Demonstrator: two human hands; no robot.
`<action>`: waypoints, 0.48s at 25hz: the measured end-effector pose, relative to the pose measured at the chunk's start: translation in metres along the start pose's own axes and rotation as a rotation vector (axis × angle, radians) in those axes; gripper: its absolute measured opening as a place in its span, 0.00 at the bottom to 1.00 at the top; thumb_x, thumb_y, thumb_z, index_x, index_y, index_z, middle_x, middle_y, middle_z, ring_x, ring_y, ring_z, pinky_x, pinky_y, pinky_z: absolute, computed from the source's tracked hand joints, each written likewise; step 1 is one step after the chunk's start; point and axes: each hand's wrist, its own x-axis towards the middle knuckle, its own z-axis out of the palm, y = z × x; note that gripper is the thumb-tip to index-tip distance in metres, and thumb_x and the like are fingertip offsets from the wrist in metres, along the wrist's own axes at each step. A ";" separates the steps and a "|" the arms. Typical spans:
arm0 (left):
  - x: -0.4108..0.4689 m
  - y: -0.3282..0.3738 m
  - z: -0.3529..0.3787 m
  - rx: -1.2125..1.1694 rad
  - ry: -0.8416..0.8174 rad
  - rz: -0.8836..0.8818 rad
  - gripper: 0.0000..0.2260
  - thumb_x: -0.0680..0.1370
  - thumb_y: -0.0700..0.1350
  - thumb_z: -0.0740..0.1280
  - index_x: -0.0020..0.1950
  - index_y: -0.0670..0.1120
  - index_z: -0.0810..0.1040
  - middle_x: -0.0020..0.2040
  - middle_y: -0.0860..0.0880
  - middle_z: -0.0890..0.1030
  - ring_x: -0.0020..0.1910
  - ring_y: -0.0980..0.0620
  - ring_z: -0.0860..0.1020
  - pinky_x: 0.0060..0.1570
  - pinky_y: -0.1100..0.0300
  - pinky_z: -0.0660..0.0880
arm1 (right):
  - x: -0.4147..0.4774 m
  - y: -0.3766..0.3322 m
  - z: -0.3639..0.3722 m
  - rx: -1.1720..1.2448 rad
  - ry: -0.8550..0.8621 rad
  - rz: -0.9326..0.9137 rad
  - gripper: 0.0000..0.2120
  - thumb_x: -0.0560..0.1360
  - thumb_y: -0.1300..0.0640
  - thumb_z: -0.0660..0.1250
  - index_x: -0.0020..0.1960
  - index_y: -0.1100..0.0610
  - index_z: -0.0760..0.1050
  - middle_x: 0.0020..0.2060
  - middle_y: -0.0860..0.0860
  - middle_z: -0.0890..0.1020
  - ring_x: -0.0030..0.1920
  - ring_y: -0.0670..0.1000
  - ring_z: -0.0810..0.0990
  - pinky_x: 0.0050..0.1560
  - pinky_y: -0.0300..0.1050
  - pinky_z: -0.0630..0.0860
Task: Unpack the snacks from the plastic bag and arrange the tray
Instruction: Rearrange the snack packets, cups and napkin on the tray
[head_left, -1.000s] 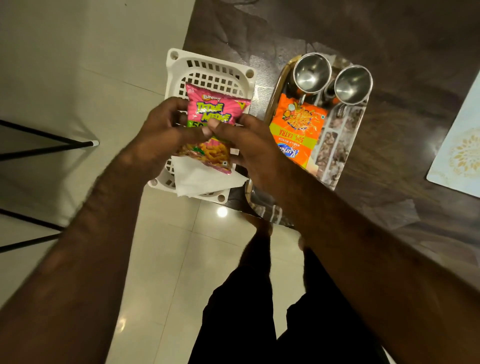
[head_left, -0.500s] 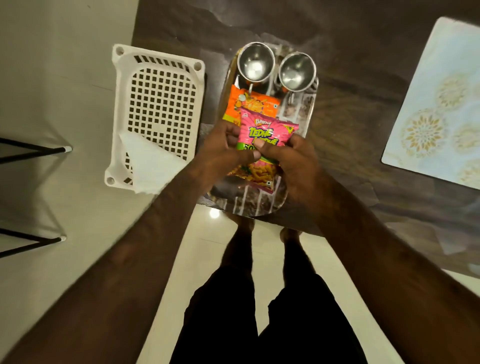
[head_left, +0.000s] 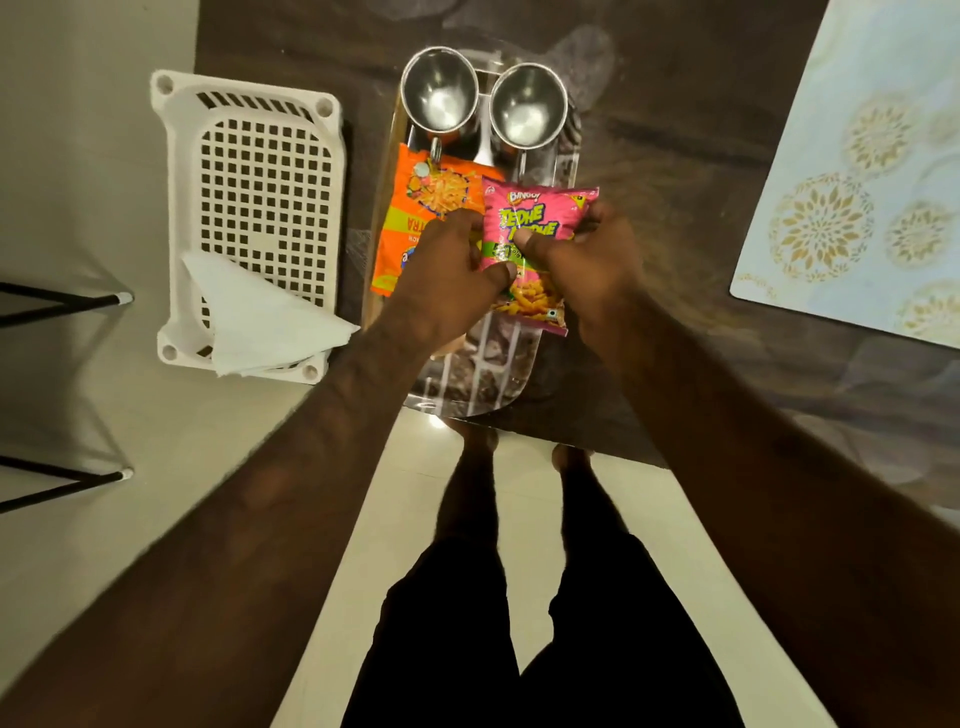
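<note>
A pink snack packet is held by both hands over the right half of the shiny tray. My left hand pinches its left edge with the thumb on its front. My right hand grips its right edge. An orange snack packet lies flat on the tray's left side, partly under my left hand. Two steel cups stand side by side at the tray's far end. A white plastic bag lies crumpled on the near end of the white basket.
The white perforated basket sits left of the tray, at the dark table's left edge. A pale patterned placemat lies at the right. Black metal legs stand on the floor at the far left.
Both hands carried the pink packet from above the white basket rightward to over the tray, beside the orange packet. The white bag stayed on the basket.
</note>
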 end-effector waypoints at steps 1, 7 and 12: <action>0.001 0.002 -0.001 0.000 -0.019 0.000 0.24 0.75 0.46 0.74 0.70 0.44 0.74 0.58 0.39 0.80 0.55 0.42 0.81 0.56 0.48 0.79 | 0.002 0.000 0.000 -0.018 0.004 -0.003 0.32 0.61 0.51 0.83 0.61 0.58 0.75 0.52 0.54 0.86 0.53 0.57 0.87 0.57 0.60 0.84; -0.014 -0.004 -0.018 -0.028 0.049 0.027 0.22 0.76 0.41 0.72 0.69 0.45 0.75 0.54 0.45 0.77 0.50 0.49 0.78 0.56 0.53 0.78 | -0.001 -0.002 -0.001 -0.119 0.036 -0.017 0.36 0.62 0.44 0.81 0.64 0.58 0.75 0.59 0.55 0.83 0.60 0.58 0.84 0.62 0.59 0.81; -0.034 -0.046 -0.076 -0.165 0.249 -0.043 0.11 0.77 0.38 0.69 0.58 0.46 0.78 0.52 0.46 0.79 0.46 0.53 0.79 0.47 0.58 0.80 | -0.050 -0.002 0.003 -0.246 0.203 -0.225 0.10 0.72 0.55 0.71 0.53 0.49 0.78 0.36 0.42 0.76 0.41 0.46 0.79 0.50 0.50 0.80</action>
